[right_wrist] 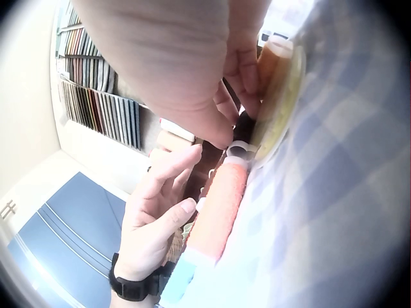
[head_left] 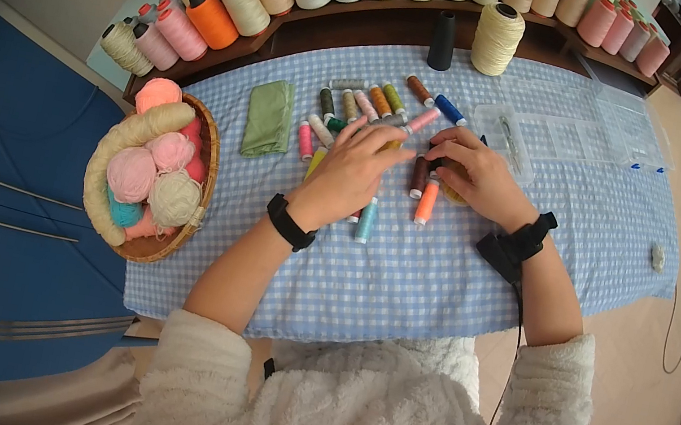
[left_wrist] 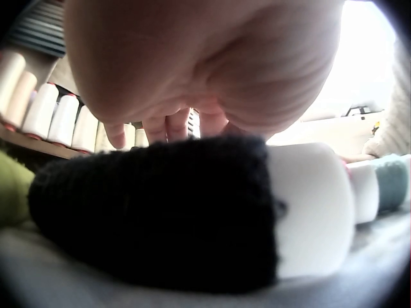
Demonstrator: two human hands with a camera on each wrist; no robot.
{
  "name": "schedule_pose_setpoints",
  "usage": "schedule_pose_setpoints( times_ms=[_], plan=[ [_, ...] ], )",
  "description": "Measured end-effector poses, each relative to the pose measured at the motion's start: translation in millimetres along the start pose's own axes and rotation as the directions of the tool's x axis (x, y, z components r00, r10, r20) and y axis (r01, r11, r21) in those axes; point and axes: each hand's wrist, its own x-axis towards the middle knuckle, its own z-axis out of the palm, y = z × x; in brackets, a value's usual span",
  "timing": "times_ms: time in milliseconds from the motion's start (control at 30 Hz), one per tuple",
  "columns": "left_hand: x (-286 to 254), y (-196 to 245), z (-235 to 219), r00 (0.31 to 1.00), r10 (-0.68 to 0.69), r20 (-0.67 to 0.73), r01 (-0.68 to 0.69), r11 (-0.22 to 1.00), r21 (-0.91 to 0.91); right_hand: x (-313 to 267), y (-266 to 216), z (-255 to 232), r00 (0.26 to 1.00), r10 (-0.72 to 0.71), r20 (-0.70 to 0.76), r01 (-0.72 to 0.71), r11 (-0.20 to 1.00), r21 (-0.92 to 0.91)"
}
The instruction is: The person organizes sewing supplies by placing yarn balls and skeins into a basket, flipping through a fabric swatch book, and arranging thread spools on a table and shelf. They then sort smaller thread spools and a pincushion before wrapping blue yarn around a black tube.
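Note:
Over a cluster of thread spools, the left hand hovers palm down with relaxed, spread fingers; the right wrist view shows nothing gripped by that hand. The right hand pinches a black spool between thumb and fingers, mostly hidden from above. Between the hands lies a dark brown spool, with an orange spool just below the right fingertips. A yellow round item is partly under the right hand. Below the left palm, a black spool lies close to the camera.
A basket of yarn balls stands at left, beside a folded green cloth. Clear plastic boxes lie at right. A yarn cone and black cone stand behind, before a shelf of large cones.

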Motion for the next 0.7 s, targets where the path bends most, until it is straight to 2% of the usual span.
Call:
schedule_pose_setpoints(
  times_ms=[167,367,700],
  plan=[
    [0.9,2.1,2.2,0.999,-0.026,-0.045,0.027,1.0,0.007,0.2,0.0,-0.1,1.0,0.001,0.006,-0.001,1.0,0.005],
    [-1.3,-3.1,-2.1,0.999,0.044,0.03,-0.045,0.998,0.048,0.2,-0.4,-0.3,1.0,0.001,0.006,-0.001,1.0,0.008],
    [-1.4,-4.9,-1.1,0.999,0.037,0.001,-0.037,0.999,0.025,0.1,0.3,0.3,1.0,0.0,0.002,0.0,1.0,0.006]
  ],
)
